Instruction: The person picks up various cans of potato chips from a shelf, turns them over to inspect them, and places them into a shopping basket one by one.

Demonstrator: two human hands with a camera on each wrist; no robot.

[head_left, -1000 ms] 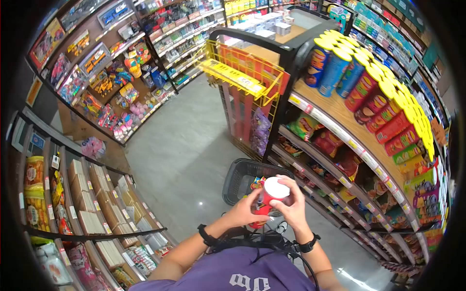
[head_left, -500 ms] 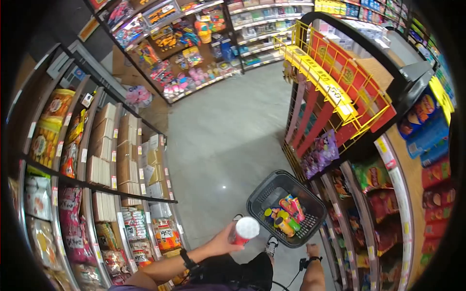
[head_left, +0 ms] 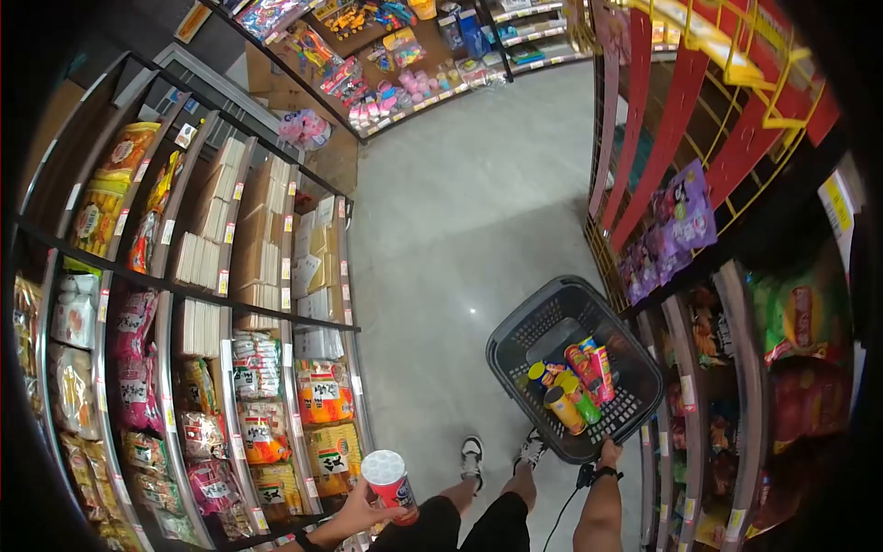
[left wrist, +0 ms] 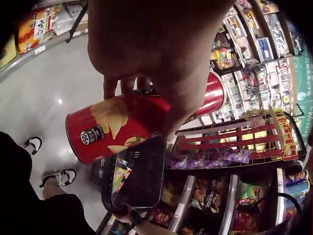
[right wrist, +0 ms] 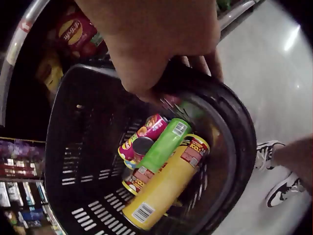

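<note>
Red can (left wrist: 115, 128) in my left hand (left wrist: 146, 54): round badge near its base reads "105", lower left of the left wrist view. Yellow can (right wrist: 164, 183) in the basket (right wrist: 73, 147): barcode at its lower end, digits too small, other print blurred. Shelf price tags (head_left: 223, 283), left of the head view: unreadable.

Open aisle floor (head_left: 441, 239) between left shelves (head_left: 230, 304) and right racks (head_left: 699, 350); free room in basket (head_left: 529, 327) beside cans (head_left: 575, 382).

Grey glossy floor (head_left: 460, 230); stocked shelves (head_left: 212, 304) either side; yellow wire rack (head_left: 736, 55) above.
</note>
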